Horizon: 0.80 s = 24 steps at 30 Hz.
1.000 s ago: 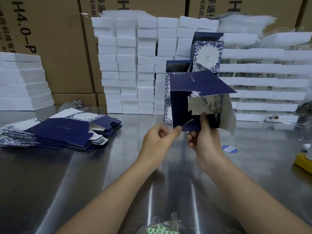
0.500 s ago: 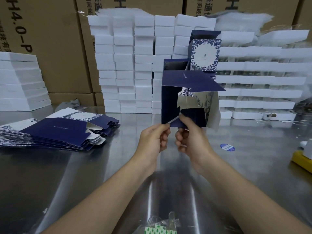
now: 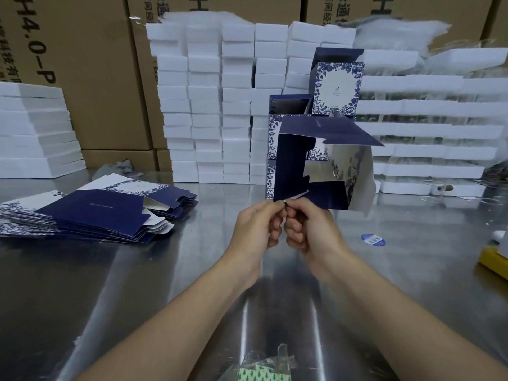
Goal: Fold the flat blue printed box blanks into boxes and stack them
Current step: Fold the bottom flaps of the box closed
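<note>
Closer together than before, left hand (image 3: 257,226) and right hand (image 3: 309,229) pinched the lower edge of the half-folded box (image 3: 291,166); flat blanks (image 3: 104,213) lay at nine o'clock.

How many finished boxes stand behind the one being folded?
3 visible: the top box with its lid up, an open-topped box lower left of it, a third box beneath that. The half-folded box covers part of the stack; more may be hidden.
</note>
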{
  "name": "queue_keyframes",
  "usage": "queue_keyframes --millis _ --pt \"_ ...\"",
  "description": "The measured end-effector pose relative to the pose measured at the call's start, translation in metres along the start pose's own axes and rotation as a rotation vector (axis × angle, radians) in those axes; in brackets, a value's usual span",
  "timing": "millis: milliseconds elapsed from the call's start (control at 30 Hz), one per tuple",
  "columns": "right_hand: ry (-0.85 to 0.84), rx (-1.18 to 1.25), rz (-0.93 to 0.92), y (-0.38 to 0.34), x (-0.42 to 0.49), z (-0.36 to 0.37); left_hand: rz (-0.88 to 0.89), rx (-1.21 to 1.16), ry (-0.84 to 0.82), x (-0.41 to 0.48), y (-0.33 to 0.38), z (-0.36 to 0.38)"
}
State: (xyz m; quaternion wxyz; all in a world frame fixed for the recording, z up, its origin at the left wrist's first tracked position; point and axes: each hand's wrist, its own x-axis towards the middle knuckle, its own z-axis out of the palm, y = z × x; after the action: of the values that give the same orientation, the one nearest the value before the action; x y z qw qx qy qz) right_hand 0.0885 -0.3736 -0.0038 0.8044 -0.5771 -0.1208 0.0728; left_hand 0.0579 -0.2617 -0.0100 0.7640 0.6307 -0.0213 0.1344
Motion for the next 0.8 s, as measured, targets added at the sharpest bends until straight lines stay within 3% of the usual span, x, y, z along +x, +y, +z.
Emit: queue_keyframes --millis 267,500,633,800 --pt "0.007 -0.085 0.056 0.0011 -0.0024 0.002 -0.022 -0.06 0.142 0.0048 -0.0026 -0.005" --pt "0.038 -0.073 -0.068 0.001 -0.0001 -0.0009 -0.056 -0.051 0.099 0.0054 -0.0034 -0.0054" --pt "-0.025 -0.081 -0.068 0.0023 -0.0002 0.0007 -0.074 -0.042 0.016 0.003 -0.0017 -0.0029" --pt "-0.041 -0.097 -0.057 0.0022 -0.0028 0.0024 -0.035 -0.056 0.085 0.0032 -0.0005 -0.001"
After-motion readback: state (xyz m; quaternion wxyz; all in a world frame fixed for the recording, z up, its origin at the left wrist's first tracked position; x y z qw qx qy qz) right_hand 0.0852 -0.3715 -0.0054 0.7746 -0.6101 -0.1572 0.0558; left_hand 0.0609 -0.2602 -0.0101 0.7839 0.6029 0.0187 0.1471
